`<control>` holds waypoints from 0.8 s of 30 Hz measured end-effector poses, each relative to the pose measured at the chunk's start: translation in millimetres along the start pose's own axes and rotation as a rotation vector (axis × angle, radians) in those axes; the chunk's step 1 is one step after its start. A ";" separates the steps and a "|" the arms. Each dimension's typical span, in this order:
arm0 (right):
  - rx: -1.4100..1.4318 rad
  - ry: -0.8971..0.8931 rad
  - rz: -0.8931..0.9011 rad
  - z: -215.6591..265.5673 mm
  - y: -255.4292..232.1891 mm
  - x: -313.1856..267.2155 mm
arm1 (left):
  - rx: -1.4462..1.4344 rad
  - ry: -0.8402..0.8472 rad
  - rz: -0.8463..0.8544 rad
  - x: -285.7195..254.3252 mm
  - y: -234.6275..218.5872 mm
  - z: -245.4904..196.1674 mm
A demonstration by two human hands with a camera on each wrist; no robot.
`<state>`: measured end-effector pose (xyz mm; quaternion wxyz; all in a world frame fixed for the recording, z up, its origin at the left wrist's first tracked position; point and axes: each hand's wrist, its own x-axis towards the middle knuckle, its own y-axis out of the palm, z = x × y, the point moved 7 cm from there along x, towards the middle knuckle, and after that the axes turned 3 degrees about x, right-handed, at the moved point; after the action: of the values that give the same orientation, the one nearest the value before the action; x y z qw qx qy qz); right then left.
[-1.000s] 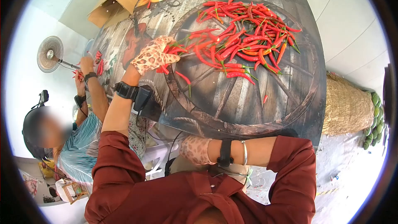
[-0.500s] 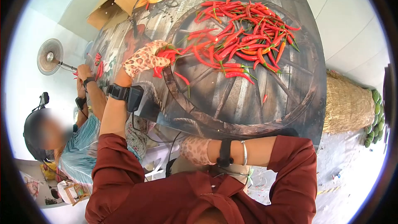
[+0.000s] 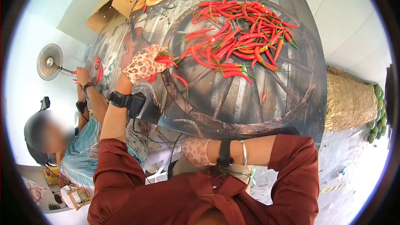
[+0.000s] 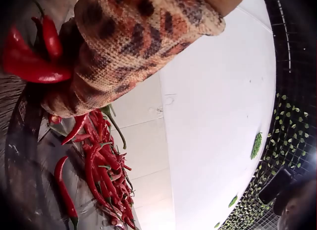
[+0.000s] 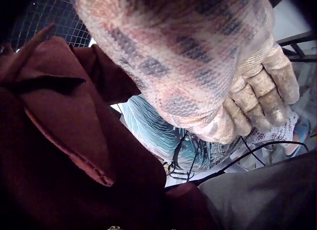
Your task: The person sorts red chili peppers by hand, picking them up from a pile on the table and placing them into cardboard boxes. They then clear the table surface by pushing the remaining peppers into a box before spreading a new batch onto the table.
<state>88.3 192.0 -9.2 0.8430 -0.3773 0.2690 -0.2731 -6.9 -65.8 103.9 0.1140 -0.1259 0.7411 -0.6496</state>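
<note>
My left hand [image 3: 143,64], in a leopard-print glove, holds a small bunch of red chillies [image 3: 166,59] over the left rim of the wheel printed on the table. Close up in the left wrist view, fat red chillies [image 4: 34,66] poke out beside the gloved fingers. To the right of this hand lies a big heap of red chillies [image 3: 250,37] with green stems. One loose chilli [image 3: 181,80] rests just below the hand. My right hand [image 3: 196,151], gloved alike, stays low by my lap, its fingers [image 5: 255,89] loosely bent around nothing.
An open cardboard box [image 3: 114,6] stands at the far left of the printed table [image 3: 246,112]. Another person [image 3: 79,146] sits at the left, hands near a few chillies [image 3: 98,70]. A fan [image 3: 50,61] stands behind. A straw-coloured bundle [image 3: 348,98] is beyond the right edge.
My left hand has drawn back leftward and slightly toward me, away from the heap, with the chillies in it. The right hand has kept its place.
</note>
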 end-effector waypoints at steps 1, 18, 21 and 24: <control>0.001 0.002 -0.002 -0.3 0.4 -1.0 | 0.026 0.016 -0.010 0.3 -0.2 -1.2; 0.076 -0.091 -0.105 -8.3 26.7 18.0 | -0.246 0.103 -0.064 76.1 11.1 -64.9; 0.060 -0.102 -0.121 -8.2 27.8 18.5 | -0.129 0.061 -0.036 71.3 3.1 -66.7; 0.044 -0.105 -0.140 -11.8 29.7 15.7 | -0.146 0.112 0.031 71.1 -3.2 -73.7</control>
<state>99.2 192.6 -43.1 0.8429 -0.3903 0.1912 -0.3173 -98.3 -21.2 116.2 0.0728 -0.0857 0.7936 -0.5980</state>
